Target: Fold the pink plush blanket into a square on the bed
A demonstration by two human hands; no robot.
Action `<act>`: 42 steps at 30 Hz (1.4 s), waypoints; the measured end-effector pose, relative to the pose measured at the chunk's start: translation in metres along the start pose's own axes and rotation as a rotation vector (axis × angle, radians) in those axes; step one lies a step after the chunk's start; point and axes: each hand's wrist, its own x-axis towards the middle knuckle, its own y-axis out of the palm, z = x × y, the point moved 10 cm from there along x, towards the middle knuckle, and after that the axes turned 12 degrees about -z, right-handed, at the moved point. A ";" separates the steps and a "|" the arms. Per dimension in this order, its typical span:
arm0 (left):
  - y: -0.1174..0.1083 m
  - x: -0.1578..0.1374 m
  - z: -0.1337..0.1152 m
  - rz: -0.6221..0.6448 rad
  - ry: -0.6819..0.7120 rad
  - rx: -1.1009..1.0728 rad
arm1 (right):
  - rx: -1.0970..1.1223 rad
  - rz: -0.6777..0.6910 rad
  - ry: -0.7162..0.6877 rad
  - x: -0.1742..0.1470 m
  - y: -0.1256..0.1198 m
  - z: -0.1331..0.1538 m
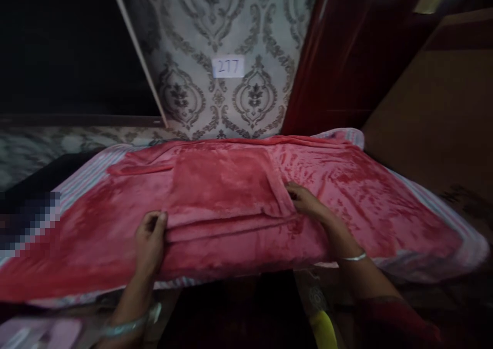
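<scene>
A folded piece of red plush cloth (221, 179) lies in the middle of a wide red plush spread, with several layers showing at its near edge. Whether it is a separate piece or part of the spread, I cannot tell. My left hand (149, 238) is closed at its near left corner, thumb and fingers pinched on the fabric. At the right edge my right hand (308, 202) is closed on a raised fold, its fingertips partly hidden by the cloth. Both wrists wear a silvery bangle.
Under the plush lies a striped sheet (427, 197). Behind stands a patterned wall with a paper label (228, 67) reading 277. A dark screen (73, 46) is at left, a dark red panel (331, 56) at right. Something yellow (322, 331) shows below the front edge.
</scene>
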 end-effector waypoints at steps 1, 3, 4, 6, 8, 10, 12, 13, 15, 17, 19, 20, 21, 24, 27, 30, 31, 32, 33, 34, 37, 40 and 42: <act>0.002 -0.001 0.001 0.022 -0.006 -0.017 | -0.014 -0.030 -0.009 -0.001 -0.001 -0.001; 0.005 -0.002 0.005 0.060 -0.017 -0.015 | -0.010 -0.101 0.011 -0.004 -0.004 -0.007; 0.005 -0.002 0.008 0.072 -0.023 -0.001 | 0.008 -0.151 0.040 -0.008 -0.007 -0.011; 0.004 -0.002 0.012 0.080 -0.036 0.028 | 0.058 -0.264 0.111 -0.017 -0.018 -0.021; 0.001 -0.002 0.016 0.077 -0.041 0.039 | 0.090 -0.372 0.179 -0.030 -0.029 -0.031; -0.001 -0.002 0.018 0.083 -0.044 0.041 | 0.086 -0.414 0.230 -0.041 -0.032 -0.039; 0.000 -0.003 0.019 0.094 -0.044 0.037 | 0.089 -0.374 0.259 -0.049 -0.028 -0.044; 0.000 -0.003 0.020 0.100 -0.044 0.034 | 0.099 -0.337 0.268 -0.051 -0.025 -0.045; 0.003 -0.004 0.019 0.114 -0.044 0.025 | 0.132 -0.265 0.281 -0.051 -0.019 -0.047; 0.005 -0.004 0.016 0.130 -0.043 0.014 | 0.166 -0.208 0.295 -0.048 -0.017 -0.047; 0.009 -0.003 0.011 0.152 -0.039 0.001 | 0.193 -0.176 0.313 -0.041 -0.017 -0.046; 0.010 -0.002 0.008 0.167 -0.039 -0.002 | 0.208 -0.166 0.325 -0.036 -0.017 -0.045; 0.012 -0.002 0.005 0.183 -0.039 -0.003 | 0.224 -0.156 0.337 -0.031 -0.016 -0.043; 0.016 0.002 -0.009 0.198 -0.024 -0.006 | 0.277 -0.121 0.331 -0.013 -0.008 -0.034; 0.013 0.006 -0.025 0.145 -0.006 -0.071 | 0.320 -0.165 0.302 -0.002 -0.007 -0.025; 0.012 0.006 -0.028 0.133 -0.039 -0.091 | 0.335 -0.244 0.321 -0.005 -0.012 -0.028; 0.013 0.006 -0.025 0.145 -0.058 -0.074 | 0.329 -0.249 0.333 -0.008 -0.013 -0.030; 0.014 0.005 -0.020 0.158 -0.078 -0.058 | 0.319 -0.248 0.344 -0.013 -0.013 -0.033; 0.014 0.004 -0.015 0.168 -0.101 -0.049 | 0.307 -0.249 0.354 -0.019 -0.014 -0.035; 0.013 0.003 -0.008 0.168 -0.125 -0.053 | 0.293 -0.259 0.359 -0.025 -0.016 -0.037; 0.008 0.000 0.009 0.129 -0.183 -0.127 | 0.229 -0.335 0.357 -0.045 -0.025 -0.037; 0.006 -0.003 0.013 0.113 -0.185 -0.217 | 0.150 -0.361 0.338 -0.061 -0.024 -0.026; 0.008 -0.006 0.010 0.149 -0.139 -0.204 | 0.108 -0.352 0.311 -0.064 -0.019 -0.016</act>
